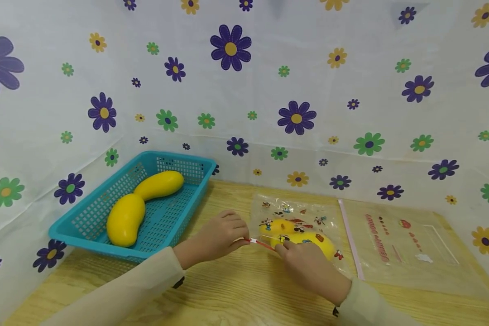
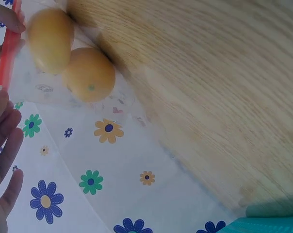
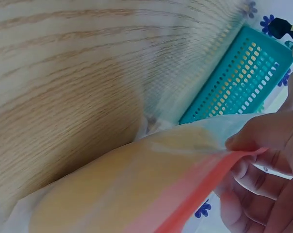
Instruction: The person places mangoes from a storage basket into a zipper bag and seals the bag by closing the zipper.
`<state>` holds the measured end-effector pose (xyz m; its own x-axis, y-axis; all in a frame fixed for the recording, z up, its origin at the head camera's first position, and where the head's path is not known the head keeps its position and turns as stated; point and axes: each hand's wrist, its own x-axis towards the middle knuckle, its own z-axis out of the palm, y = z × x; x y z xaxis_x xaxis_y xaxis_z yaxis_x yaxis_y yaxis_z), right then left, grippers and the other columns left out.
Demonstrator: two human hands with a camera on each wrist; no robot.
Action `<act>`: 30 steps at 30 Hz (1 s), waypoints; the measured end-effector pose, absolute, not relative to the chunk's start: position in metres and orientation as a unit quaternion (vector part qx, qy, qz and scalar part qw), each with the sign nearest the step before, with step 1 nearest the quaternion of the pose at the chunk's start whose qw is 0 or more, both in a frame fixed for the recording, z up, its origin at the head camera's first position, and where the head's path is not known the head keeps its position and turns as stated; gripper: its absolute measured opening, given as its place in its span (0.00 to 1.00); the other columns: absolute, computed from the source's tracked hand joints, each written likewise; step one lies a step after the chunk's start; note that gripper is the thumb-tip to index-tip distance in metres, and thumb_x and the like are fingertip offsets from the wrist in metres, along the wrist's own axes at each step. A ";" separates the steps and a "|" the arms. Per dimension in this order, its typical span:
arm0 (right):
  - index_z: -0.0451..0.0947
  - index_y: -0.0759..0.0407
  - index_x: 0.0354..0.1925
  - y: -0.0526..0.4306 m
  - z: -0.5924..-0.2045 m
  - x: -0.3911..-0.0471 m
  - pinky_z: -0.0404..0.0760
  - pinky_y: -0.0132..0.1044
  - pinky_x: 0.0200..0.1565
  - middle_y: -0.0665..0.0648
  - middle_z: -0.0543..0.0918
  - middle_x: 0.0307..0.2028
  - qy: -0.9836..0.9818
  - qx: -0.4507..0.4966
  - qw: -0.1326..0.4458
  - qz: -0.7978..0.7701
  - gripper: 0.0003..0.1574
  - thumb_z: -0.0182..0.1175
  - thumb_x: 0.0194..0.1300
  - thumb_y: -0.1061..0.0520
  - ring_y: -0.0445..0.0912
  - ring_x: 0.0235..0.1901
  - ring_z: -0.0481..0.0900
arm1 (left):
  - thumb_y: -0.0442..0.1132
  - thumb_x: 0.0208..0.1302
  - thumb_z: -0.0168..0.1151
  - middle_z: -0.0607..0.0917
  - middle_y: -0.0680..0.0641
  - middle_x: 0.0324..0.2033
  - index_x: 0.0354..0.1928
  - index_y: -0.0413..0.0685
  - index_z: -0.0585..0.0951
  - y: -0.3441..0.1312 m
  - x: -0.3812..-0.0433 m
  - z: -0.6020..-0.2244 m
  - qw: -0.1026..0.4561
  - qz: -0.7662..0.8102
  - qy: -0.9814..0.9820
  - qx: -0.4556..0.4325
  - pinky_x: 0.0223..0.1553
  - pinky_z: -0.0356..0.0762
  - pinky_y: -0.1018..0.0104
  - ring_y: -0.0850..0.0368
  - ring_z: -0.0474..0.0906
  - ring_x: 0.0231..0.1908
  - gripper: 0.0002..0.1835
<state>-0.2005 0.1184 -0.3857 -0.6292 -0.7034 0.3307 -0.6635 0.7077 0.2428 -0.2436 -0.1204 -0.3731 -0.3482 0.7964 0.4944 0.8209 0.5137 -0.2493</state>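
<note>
A clear zip bag (image 1: 326,217) with cartoon prints lies on the table, with two yellow mangoes (image 1: 328,246) inside it. Its red zip strip (image 1: 265,245) faces me. My left hand (image 1: 222,235) pinches the white slider (image 1: 253,241) at the strip's left part, thumb against finger. Farther right along that strip, my right hand (image 1: 311,267) grips the bag's edge between thumb and fingers. In the left wrist view the mangoes (image 2: 90,75) show blurred through the plastic, beside the red strip (image 2: 9,53).
On the left stands a teal basket (image 1: 187,217) holding two yellow mangoes (image 1: 126,219). A second clear bag (image 1: 424,249), lying flat with a pink zip edge, is at the right. A flowered cloth (image 1: 252,90) hangs behind the wooden table (image 1: 232,290).
</note>
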 end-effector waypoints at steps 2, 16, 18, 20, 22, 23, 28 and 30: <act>0.75 0.54 0.29 0.119 -0.386 -0.202 0.58 0.28 0.15 0.48 0.73 0.18 -0.899 0.383 0.211 -0.034 0.06 0.65 0.54 0.58 0.37 0.12 0.62 | 0.46 0.54 0.68 0.85 0.59 0.28 0.28 0.54 0.83 -0.119 -0.243 -0.373 0.297 -0.021 -0.815 -0.497 0.50 0.74 0.64 0.63 0.79 0.35 0.06; 0.74 0.51 0.26 0.096 -0.378 -0.215 0.52 0.23 0.17 0.46 0.71 0.18 -0.835 0.452 0.314 -0.031 0.14 0.65 0.56 0.45 0.35 0.12 0.59 | 0.45 0.52 0.70 0.85 0.59 0.27 0.27 0.55 0.84 -0.119 -0.240 -0.376 0.336 -0.026 -0.781 -0.526 0.48 0.75 0.66 0.64 0.79 0.32 0.04; 0.76 0.50 0.25 0.093 -0.377 -0.217 0.51 0.24 0.18 0.45 0.71 0.17 -0.826 0.461 0.322 -0.029 0.12 0.64 0.57 0.46 0.35 0.12 0.60 | 0.44 0.52 0.70 0.85 0.59 0.27 0.27 0.55 0.85 -0.120 -0.241 -0.376 0.335 -0.029 -0.779 -0.530 0.48 0.75 0.66 0.64 0.79 0.32 0.04; 0.77 0.50 0.24 0.091 -0.378 -0.219 0.49 0.24 0.18 0.45 0.72 0.17 -0.820 0.468 0.329 -0.026 0.11 0.64 0.58 0.47 0.35 0.12 0.60 | 0.43 0.52 0.70 0.85 0.59 0.27 0.28 0.55 0.85 -0.121 -0.241 -0.376 0.334 -0.031 -0.776 -0.534 0.48 0.75 0.65 0.64 0.79 0.33 0.03; 0.77 0.49 0.23 0.090 -0.379 -0.221 0.47 0.25 0.18 0.45 0.72 0.16 -0.814 0.474 0.335 -0.025 0.11 0.64 0.58 0.49 0.35 0.12 0.58 | 0.43 0.52 0.70 0.85 0.59 0.28 0.28 0.55 0.85 -0.122 -0.242 -0.375 0.333 -0.031 -0.772 -0.541 0.48 0.75 0.66 0.64 0.79 0.33 0.03; 0.76 0.49 0.22 0.089 -0.379 -0.222 0.46 0.25 0.18 0.45 0.71 0.16 -0.812 0.476 0.338 -0.025 0.11 0.64 0.58 0.49 0.35 0.12 0.57 | 0.42 0.52 0.70 0.85 0.59 0.28 0.28 0.55 0.85 -0.122 -0.242 -0.375 0.333 -0.031 -0.769 -0.545 0.48 0.75 0.66 0.64 0.79 0.32 0.03; 0.74 0.49 0.19 0.088 -0.382 -0.225 0.45 0.26 0.19 0.44 0.70 0.15 -0.802 0.487 0.345 -0.025 0.13 0.65 0.56 0.50 0.35 0.11 0.54 | 0.42 0.52 0.70 0.85 0.58 0.28 0.27 0.54 0.83 -0.123 -0.243 -0.375 0.328 -0.023 -0.758 -0.563 0.47 0.75 0.66 0.63 0.79 0.33 0.03; 0.73 0.49 0.19 0.088 -0.382 -0.226 0.45 0.26 0.19 0.44 0.69 0.14 -0.800 0.490 0.345 -0.024 0.14 0.65 0.56 0.51 0.35 0.12 0.53 | 0.42 0.53 0.69 0.85 0.58 0.29 0.28 0.54 0.83 -0.124 -0.243 -0.374 0.326 -0.012 -0.757 -0.566 0.47 0.75 0.66 0.63 0.79 0.33 0.03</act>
